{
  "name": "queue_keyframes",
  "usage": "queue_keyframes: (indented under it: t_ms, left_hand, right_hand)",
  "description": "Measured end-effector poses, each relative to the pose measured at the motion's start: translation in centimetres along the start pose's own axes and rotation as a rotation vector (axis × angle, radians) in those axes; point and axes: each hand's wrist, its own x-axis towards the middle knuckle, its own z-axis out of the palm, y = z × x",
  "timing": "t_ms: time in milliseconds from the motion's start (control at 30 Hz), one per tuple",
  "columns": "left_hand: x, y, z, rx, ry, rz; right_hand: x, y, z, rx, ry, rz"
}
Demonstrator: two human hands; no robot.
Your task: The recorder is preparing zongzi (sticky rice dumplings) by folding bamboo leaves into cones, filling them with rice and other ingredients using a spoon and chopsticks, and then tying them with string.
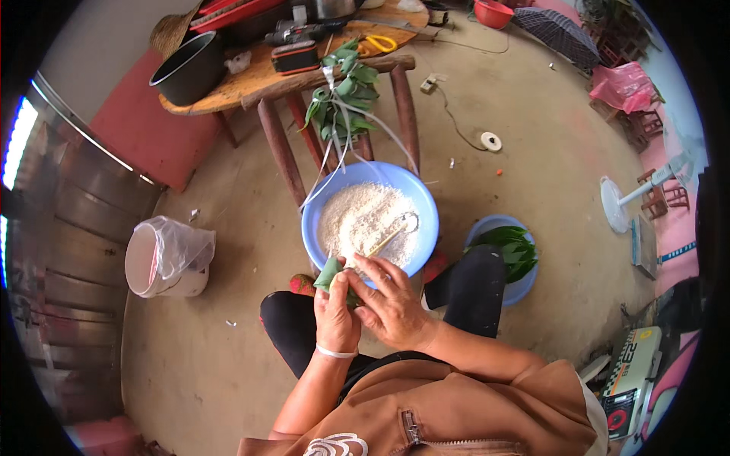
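A folded green leaf [329,272], rolled into a cone-like pocket, is gripped in my left hand [336,319], with the thumb pressed along it. My right hand [398,310] meets the leaf from the right, its thumb and forefinger around the lower part and its other fingers spread. Just beyond both hands is a blue plastic basin [429,239] holding white rice grains [365,214]. A spoon with a yellowish handle [388,239] lies on the rice. From a wooden rail above the basin hangs a bunch of green leaf-wrapped bundles [348,97], tied with white strings [393,137].
A second blue basin [518,293] with long green leaves [513,251] stands by my right knee. On the left is a white bucket [142,259] with a plastic bag. A wooden table [251,85] bears a black pot [191,71] and yellow-handled scissors [381,44]. A pedestal fan [644,188] lies right.
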Motion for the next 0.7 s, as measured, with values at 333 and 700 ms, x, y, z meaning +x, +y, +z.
queue_keyframes:
  t_ms: [333, 700]
  left_hand:
    - [4.9, 3.3, -0.9, 0.57, -0.173, 0.198]
    - [11.5, 6.1, 4.9, 0.938, -0.239, 0.41]
  right_hand:
    - [9.4, 13.8, -3.9, -0.191, 0.426, 0.088]
    - [14.7, 19.7, -2.1, 0.07, 0.291, 0.31]
